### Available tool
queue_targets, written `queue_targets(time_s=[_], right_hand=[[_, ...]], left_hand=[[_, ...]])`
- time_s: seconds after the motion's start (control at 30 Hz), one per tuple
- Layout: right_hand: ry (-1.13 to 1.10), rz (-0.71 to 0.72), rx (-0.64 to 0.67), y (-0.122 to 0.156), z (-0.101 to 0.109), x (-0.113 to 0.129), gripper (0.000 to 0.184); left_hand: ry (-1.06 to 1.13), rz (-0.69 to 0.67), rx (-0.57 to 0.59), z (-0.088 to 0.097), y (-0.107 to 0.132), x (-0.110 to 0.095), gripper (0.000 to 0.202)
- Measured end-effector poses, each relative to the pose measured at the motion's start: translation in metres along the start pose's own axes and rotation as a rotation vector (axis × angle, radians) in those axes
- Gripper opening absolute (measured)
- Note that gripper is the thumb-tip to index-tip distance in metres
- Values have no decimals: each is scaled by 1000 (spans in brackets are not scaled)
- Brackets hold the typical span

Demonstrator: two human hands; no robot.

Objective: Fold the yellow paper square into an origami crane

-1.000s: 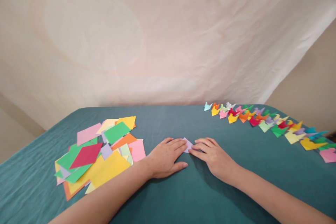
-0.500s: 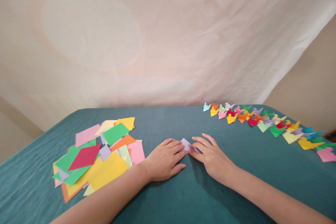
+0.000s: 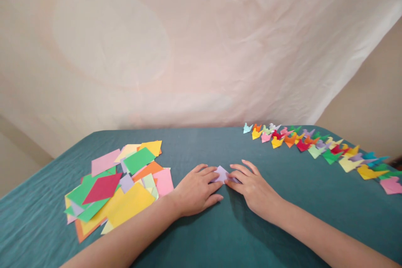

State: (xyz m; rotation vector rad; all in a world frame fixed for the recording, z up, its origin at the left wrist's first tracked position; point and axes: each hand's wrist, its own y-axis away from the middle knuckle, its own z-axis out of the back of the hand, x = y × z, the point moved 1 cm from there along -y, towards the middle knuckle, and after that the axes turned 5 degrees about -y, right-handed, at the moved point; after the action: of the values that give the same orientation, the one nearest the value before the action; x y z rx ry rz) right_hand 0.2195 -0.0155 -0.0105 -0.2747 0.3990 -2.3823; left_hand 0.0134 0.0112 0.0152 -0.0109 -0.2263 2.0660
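A small folded piece of lilac origami paper (image 3: 221, 174) lies on the table in front of me, its point facing away. My left hand (image 3: 197, 188) rests on the paper's left side, fingertips holding it down and thumb set apart on the cloth. On the opposite side, my right hand (image 3: 249, 182) has its thumb and lower fingers closed on the right corner, while its upper fingers are raised. Fingers hide both side corners of the paper.
A loose pile of coloured paper sheets (image 3: 132, 205) spreads over the left of the table. Several folded paper birds (image 3: 331, 156) stand in rows along the right edge. Green cloth (image 3: 201, 146) covers the table, and a pale sheet (image 3: 201, 50) hangs behind it.
My left fingertips have shifted slightly left, leaving a little more of the lilac paper showing. The right hand looks nearly still.
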Motion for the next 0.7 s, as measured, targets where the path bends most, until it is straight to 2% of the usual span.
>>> queue_targets(time_s=[0.7], right_hand=[[-19, -10, 28, 2, -3, -4, 31]], left_hand=[[-37, 107, 96, 21, 14, 10, 37]])
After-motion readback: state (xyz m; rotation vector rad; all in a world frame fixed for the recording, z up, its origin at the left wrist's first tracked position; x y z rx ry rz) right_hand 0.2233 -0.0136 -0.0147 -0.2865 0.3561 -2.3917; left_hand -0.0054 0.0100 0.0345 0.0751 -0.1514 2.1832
